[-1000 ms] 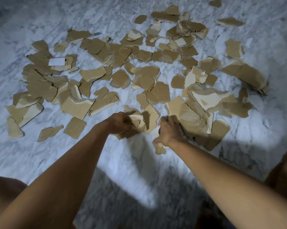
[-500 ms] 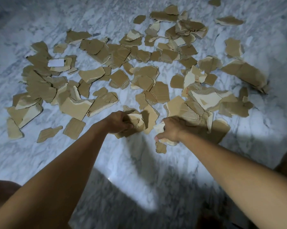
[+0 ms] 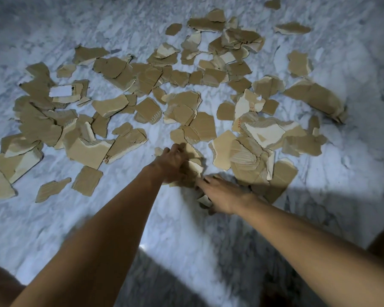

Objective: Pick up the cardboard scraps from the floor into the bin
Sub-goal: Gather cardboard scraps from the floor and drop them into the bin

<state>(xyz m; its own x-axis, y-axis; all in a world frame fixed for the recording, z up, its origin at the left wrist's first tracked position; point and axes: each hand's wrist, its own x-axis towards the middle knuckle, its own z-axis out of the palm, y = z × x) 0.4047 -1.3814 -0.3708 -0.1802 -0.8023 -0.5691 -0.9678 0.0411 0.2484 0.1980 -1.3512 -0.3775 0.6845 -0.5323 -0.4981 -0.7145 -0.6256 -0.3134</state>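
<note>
Many torn brown cardboard scraps (image 3: 186, 111) lie spread over the marble floor (image 3: 186, 240). My left hand (image 3: 175, 165) grips a bundle of scraps (image 3: 194, 167) at the near edge of the spread. Just right of it and nearer to me, my right hand (image 3: 223, 196) reaches toward that bundle, fingertips almost touching it. A pale scrap (image 3: 204, 200) shows under its palm, held on the thumb side. No bin is in view.
A thick heap of scraps (image 3: 248, 160) lies just right of my hands. Loose single scraps (image 3: 87, 180) sit at the near left. Bare marble, partly in my shadow, stretches between the spread and me.
My right hand has pulled back from the heap on the right, moving left and nearer to me with a pale scrap. My left hand still grips its bundle and has barely moved.
</note>
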